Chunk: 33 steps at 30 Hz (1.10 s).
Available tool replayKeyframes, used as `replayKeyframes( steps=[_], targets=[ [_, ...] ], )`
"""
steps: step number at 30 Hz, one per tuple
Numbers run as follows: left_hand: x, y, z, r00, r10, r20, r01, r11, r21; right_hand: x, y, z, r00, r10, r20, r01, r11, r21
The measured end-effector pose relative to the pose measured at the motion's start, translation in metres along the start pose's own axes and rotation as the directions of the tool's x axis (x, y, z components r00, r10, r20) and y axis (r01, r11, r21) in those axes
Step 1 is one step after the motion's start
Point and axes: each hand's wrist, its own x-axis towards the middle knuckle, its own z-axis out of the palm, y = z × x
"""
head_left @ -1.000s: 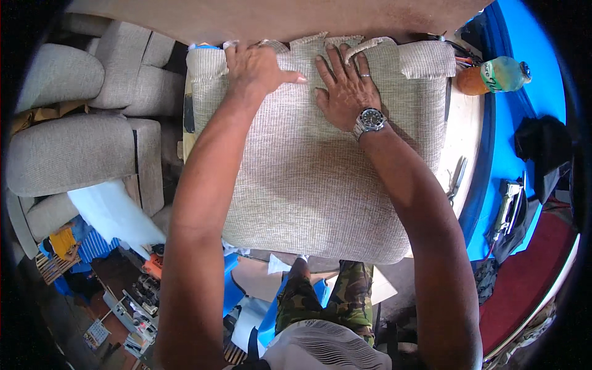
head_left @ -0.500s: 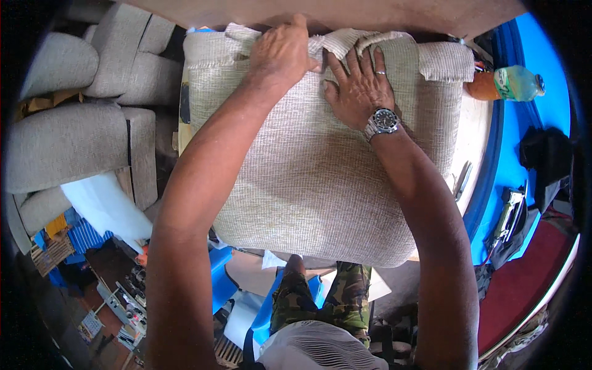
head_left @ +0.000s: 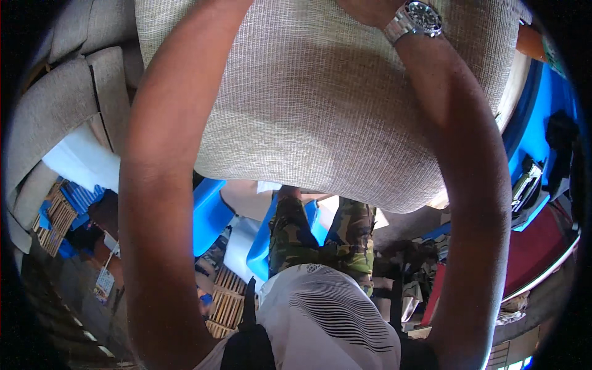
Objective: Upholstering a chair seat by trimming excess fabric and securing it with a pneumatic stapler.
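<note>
A large padded cushion (head_left: 320, 111) in beige-grey woven fabric fills the upper middle, its rounded near edge towards my body. Both forearms stretch over it to the far side. The back of my right hand (head_left: 368, 10) shows at the top edge, next to the fabric, with a steel wristwatch (head_left: 423, 17) on the wrist. That hand's fingers lie outside the picture. My left hand is past the top edge; just the forearm shows. The cushion's far edge, with its fabric flaps, is also cut off.
Sofa parts (head_left: 49, 117) in similar fabric stand at the left, beside white padding (head_left: 86, 157). A blue surface (head_left: 546, 98) runs along the right, with part of a bottle (head_left: 531, 43) and a metal tool (head_left: 527, 185). Below are blue pieces (head_left: 208, 219) and wooden slats (head_left: 231, 302).
The view has tipped down towards my body, so the cushion and arms sit higher in it. My left hand and most of my right have left the picture.
</note>
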Motion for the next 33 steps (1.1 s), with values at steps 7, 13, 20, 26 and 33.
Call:
replayKeyframes(
  steps=[7,13,20,26,33],
  targets=[
    [0.026,-0.003,-0.012,0.940,-0.249,0.233,0.306,0.919,-0.250,-0.131,-0.031,-0.051,0.996,-0.044,-0.076,0.052,0.992,0.114],
    [0.068,0.039,-0.017,0.959,-0.081,0.272,0.133,0.974,-0.181,-0.325,-0.029,-0.044,0.961,0.004,0.277,-0.073,0.968,0.239],
    [0.057,0.066,-0.022,0.999,0.031,0.010,-0.029,0.988,-0.152,-0.199,0.032,-0.044,0.991,0.102,0.082,-0.114,0.981,0.159],
    [0.058,0.120,0.049,0.997,-0.061,-0.039,0.043,0.937,-0.346,-0.124,0.077,-0.014,0.997,0.062,0.036,-0.051,0.967,-0.248],
    [0.028,0.181,0.105,0.913,-0.396,-0.098,0.359,0.894,-0.267,-0.176,0.066,0.018,0.996,-0.072,0.051,0.079,0.982,-0.171]
  ],
)
